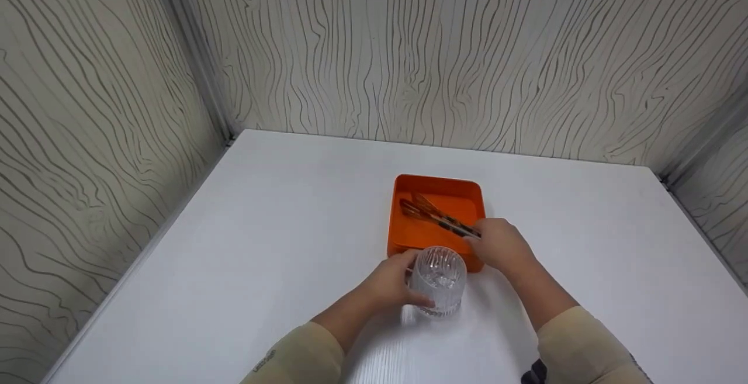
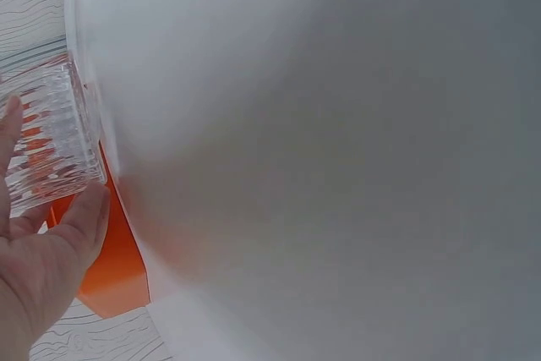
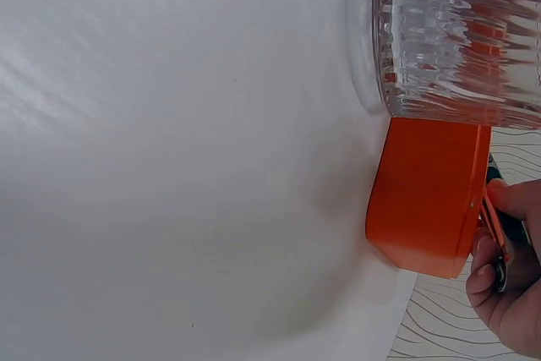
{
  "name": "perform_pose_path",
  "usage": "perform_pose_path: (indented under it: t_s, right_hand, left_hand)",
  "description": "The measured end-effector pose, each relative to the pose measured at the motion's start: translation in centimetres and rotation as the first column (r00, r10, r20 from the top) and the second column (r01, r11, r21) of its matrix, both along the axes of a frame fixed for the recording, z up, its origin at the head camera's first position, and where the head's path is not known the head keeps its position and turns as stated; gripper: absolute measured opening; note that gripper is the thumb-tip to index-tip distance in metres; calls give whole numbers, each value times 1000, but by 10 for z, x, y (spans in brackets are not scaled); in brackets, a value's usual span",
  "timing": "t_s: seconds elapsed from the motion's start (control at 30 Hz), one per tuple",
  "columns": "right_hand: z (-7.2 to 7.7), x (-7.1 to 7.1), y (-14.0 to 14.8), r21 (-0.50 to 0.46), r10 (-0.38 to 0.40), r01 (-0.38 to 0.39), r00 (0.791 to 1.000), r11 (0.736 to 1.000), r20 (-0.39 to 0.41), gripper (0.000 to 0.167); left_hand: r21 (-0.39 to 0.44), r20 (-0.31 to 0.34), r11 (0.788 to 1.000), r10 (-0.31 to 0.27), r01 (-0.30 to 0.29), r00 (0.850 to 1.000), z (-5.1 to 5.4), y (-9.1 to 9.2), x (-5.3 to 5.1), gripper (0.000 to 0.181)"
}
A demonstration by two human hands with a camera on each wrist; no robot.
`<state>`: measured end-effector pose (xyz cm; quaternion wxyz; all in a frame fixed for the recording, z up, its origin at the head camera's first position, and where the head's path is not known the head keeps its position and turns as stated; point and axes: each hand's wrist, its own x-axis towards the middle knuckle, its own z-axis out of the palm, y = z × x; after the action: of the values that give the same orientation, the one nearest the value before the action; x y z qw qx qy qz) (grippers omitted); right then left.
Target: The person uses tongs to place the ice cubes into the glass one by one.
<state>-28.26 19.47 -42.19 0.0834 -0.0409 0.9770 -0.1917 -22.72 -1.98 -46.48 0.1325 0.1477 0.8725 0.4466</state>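
Observation:
A clear ribbed glass (image 1: 441,284) stands upright in front of the orange tray. My left hand (image 1: 392,283) grips it from the left, its thumb across the near side; the left wrist view shows fingers around the ribbed glass (image 2: 51,137). My right hand (image 1: 501,245) holds a pair of metal tongs (image 1: 447,221) by the end, over the right side of the orange tray (image 1: 403,233). Their two splayed tips point left, within the tray's outline. In the right wrist view, fingers and thumb close on the shiny tongs (image 3: 505,238) beside the tray wall (image 3: 427,196).
The white table (image 1: 280,214) extends around the tray, bounded by wood-grain patterned panels (image 1: 374,51) behind and at the sides. A small black object (image 1: 533,372) shows at the front edge beside the right sleeve (image 1: 584,343).

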Motion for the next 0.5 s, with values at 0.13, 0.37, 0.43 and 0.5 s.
perform_pose_path:
  t_s: [0.13, 0.37, 0.43, 0.5]
  right_hand:
    - [1, 0, -2, 27, -1, 1, 1000, 1000, -6, 18]
    - [6, 1, -4, 94, 18, -16, 1000, 995, -26, 17]
    - [7, 2, -4, 99, 28, -24, 999, 995, -37, 16]
    - [7, 2, -4, 95, 36, -32, 998, 995, -46, 16]
  left_hand:
    - [0, 6, 1000, 3, -3, 1000, -1, 0, 0, 71]
    - [0, 6, 1000, 7, -7, 1000, 0, 1, 1, 71]
    - [4, 3, 1000, 3, -3, 1000, 0, 0, 0, 71]
    - [6, 6, 1000, 3, -3, 1000, 0, 0, 0, 71]
